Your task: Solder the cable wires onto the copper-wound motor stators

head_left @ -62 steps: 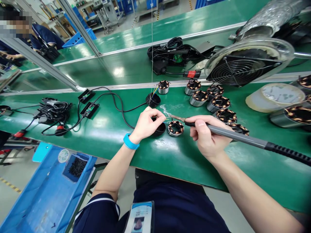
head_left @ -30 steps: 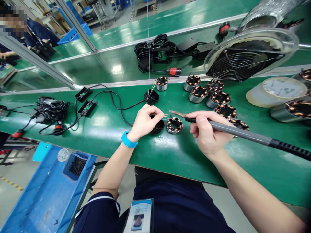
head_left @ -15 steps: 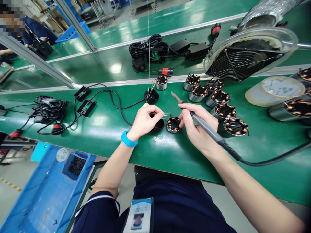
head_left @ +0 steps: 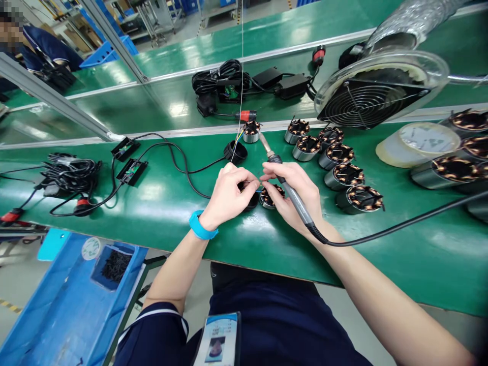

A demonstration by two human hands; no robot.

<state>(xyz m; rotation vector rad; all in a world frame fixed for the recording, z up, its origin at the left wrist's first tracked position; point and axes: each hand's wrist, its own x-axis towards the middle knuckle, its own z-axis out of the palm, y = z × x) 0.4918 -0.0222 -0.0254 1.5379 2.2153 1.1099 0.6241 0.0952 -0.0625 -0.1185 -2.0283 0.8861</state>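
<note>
My left hand, with a blue wristband, has its thumb and forefinger pinched on thin wires above a black round cap, mostly hidden. My right hand grips a soldering iron, its tip pointing up and away from me. The thumb and a fingertip of that hand also reach the thin wires beside my left fingers. Partly covered by the right hand is a motor stator with copper windings. A fine strand runs down from above to my left hand.
Behind my hands, another black cap is wired to a stator. Several stators stand to the right, near a fume extractor. Cable bundles and open circuit boxes lie left. A blue bin stands below.
My right hand has moved left, bringing its fingers up to the wires at my left hand. The soldering iron has shifted left and its tip now points more upward. My view has shifted slightly.
</note>
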